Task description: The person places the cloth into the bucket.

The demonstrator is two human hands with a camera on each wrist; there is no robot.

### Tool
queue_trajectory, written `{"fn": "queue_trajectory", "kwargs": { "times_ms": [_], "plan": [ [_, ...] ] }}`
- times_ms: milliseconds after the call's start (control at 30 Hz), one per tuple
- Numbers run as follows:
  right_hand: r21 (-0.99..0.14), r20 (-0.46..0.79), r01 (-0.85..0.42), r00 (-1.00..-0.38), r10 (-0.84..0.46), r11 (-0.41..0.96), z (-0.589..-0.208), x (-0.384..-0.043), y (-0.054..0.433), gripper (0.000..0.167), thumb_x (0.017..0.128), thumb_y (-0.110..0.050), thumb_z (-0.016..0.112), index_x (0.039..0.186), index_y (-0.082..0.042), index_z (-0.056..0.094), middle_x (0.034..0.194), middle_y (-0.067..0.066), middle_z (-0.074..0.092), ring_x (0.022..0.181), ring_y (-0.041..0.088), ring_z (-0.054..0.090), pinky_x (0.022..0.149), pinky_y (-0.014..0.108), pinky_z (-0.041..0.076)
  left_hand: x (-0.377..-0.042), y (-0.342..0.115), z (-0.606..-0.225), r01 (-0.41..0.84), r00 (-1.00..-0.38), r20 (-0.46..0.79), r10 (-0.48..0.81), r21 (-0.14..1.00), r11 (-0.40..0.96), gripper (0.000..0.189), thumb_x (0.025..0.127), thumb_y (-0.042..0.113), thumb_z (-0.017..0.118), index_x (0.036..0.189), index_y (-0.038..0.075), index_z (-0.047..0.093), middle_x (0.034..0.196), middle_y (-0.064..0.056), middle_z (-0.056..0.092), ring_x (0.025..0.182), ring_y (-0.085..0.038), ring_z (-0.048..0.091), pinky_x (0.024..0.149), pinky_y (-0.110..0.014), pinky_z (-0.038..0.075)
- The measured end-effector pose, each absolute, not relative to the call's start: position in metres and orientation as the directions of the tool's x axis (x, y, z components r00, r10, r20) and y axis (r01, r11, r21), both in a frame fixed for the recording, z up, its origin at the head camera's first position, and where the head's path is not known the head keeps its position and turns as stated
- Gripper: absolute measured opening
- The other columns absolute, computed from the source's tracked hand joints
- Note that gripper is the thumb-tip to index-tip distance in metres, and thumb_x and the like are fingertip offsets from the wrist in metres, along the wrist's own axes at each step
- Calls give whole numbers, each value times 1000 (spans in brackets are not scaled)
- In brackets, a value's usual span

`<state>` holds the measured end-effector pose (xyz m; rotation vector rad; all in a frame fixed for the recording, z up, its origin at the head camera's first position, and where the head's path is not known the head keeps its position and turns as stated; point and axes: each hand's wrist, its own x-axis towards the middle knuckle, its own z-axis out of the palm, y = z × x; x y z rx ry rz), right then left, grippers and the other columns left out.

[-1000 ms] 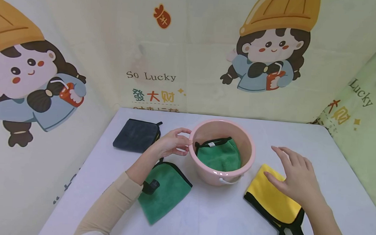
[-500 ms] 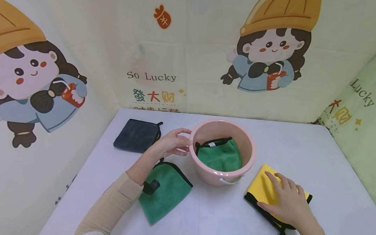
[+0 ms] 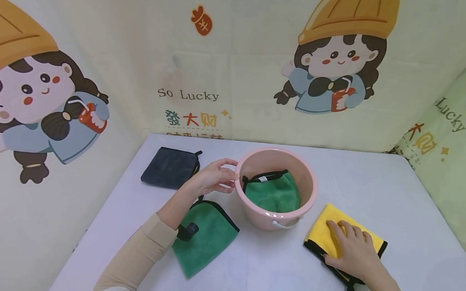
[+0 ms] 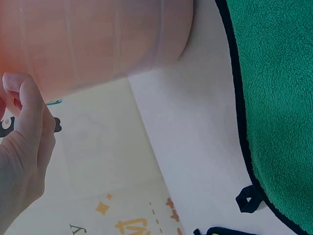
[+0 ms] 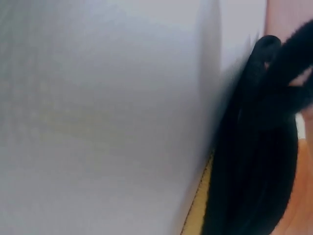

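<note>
My left hand (image 3: pixel 217 177) pinches the left rim of a pink bucket (image 3: pixel 259 220) between thumb and fingers. Inside the bucket lies a folded green towel (image 3: pixel 274 195) with black edging. My right hand (image 3: pixel 355 250) grips a folded yellow towel (image 3: pixel 327 223) at the right, fingertips bent into its top and thumb at its black edge. In the right wrist view the black edging (image 5: pixel 249 161) fills much of the right side, and little of the hand shows. In the left wrist view the hand (image 4: pixel 29 132) holds the bucket (image 4: pixel 107 39) by its edge.
A second green towel (image 3: pixel 209 240) lies under the left forearm, partly hidden by it. Behind that arm is a dark grey folded towel (image 3: pixel 169 166). All stand on a white table (image 3: pixel 266 268), with a printed cloth backdrop (image 3: pixel 251 77) behind.
My right hand has come down and inward onto the yellow towel, and its fingers have bent into the cloth. My left hand keeps its hold on the bucket.
</note>
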<state>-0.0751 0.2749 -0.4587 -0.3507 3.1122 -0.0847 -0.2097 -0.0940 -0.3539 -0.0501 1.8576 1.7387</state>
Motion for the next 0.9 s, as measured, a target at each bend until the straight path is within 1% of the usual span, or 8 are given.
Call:
{"fn": "queue_trajectory", "kwargs": {
  "times_ms": [100,233,433,600,733,833,900],
  "plan": [
    [-46,-7,-215,-976,-216,976,-460,-78,273,75,63,-52,72,121,-11,49,111,19,50,95,43,48,77,64,34,-210,-94,-354,-409,-827,-434,356,900,148,44,86,8,61,126,16,44,99,-15,61,70,-22,60,65,-32,55],
    [-39,17,-232,-973,-231,972,-461,-81,271,63,65,-42,72,115,-9,53,105,17,52,90,39,49,75,63,36,-210,-95,-354,-403,-829,-430,359,903,150,45,86,8,62,127,15,44,102,-18,61,68,-20,61,65,-32,55],
    [-8,60,-267,-962,-266,964,-463,-84,271,51,67,-24,73,111,-5,54,97,14,53,83,34,51,72,58,38,-210,-95,-354,-404,-829,-430,356,902,148,46,86,8,62,127,15,44,96,-14,62,69,-21,61,66,-33,55],
    [8,71,-270,-960,-270,963,-463,-85,270,49,67,-16,78,109,-5,53,92,12,53,80,33,51,73,58,38,-210,-95,-355,-404,-828,-431,359,902,151,46,86,8,62,127,15,44,100,-16,61,71,-23,61,66,-33,55],
    [11,88,-269,-959,-269,963,-462,-85,272,49,67,-15,78,108,-6,53,88,11,51,78,32,51,72,58,39,-210,-95,-355,-403,-827,-431,362,902,154,46,86,8,62,127,15,43,101,-16,61,69,-21,61,65,-32,55],
    [4,127,-272,-954,-270,962,-458,-86,274,50,67,-16,79,108,-6,52,88,12,51,78,33,51,72,57,38,-210,-95,-355,-402,-827,-430,363,903,154,45,86,8,61,127,15,43,99,-15,61,68,-20,61,65,-32,55],
    [6,185,-285,-942,-281,959,-454,-87,278,53,65,-17,80,108,-6,51,88,13,51,78,33,51,71,57,38,-210,-95,-355,-400,-828,-427,364,904,152,46,86,8,61,127,15,44,98,-14,61,68,-20,61,65,-33,55]
  ]
}}
